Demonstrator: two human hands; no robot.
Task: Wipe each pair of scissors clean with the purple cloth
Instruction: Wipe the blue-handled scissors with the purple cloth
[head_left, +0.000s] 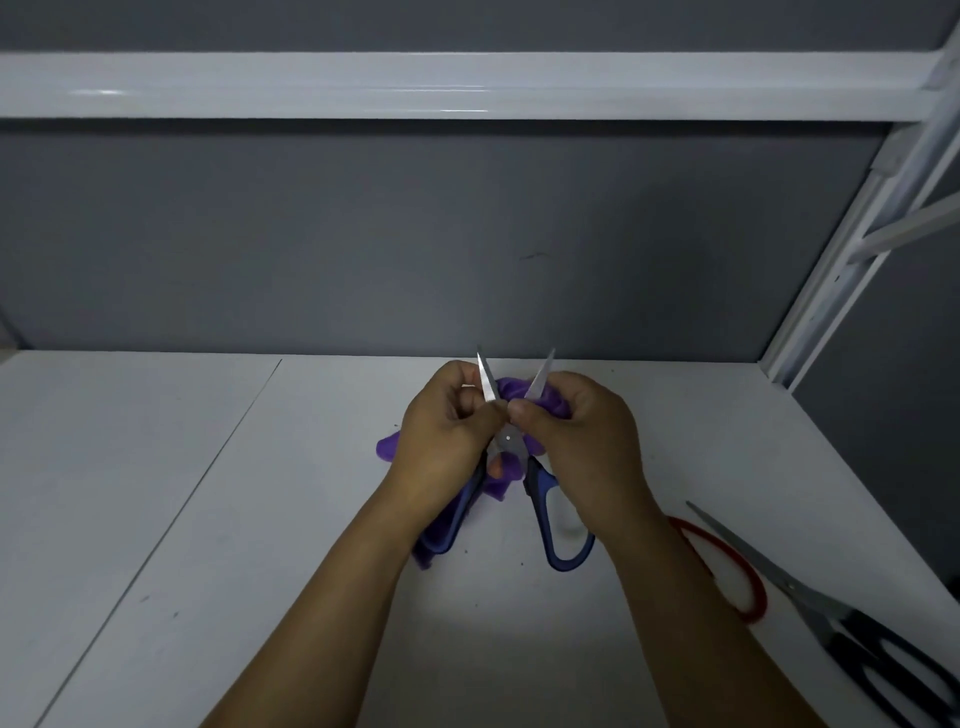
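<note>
The blue-handled scissors (506, 440) are held up over the middle of the worktop (208, 519), towards its back edge. Their blades are spread in a V with the tips pointing away from the person, and the two handle loops hang apart towards the front edge. The purple cloth (511, 387) is bunched between and behind the blades, and more of it spills out below and to the left of the handles.

The left hand (447, 421) has its fingers curled, gripping the left blade near its base. The right hand (582, 431) is curled too, pinching a wad of the cloth against the right blade with its thumb close to the pivot.

Near the worktop's right edge, beside the right forearm, lies a red handle loop (750, 577); the forearm hides the rest of it. Just beyond it, black-handled scissors (810, 597) lie closed, with the blade pointing towards the back. A grey wall (363, 234) stands behind the worktop, with a white rail (415, 85) across it.
</note>
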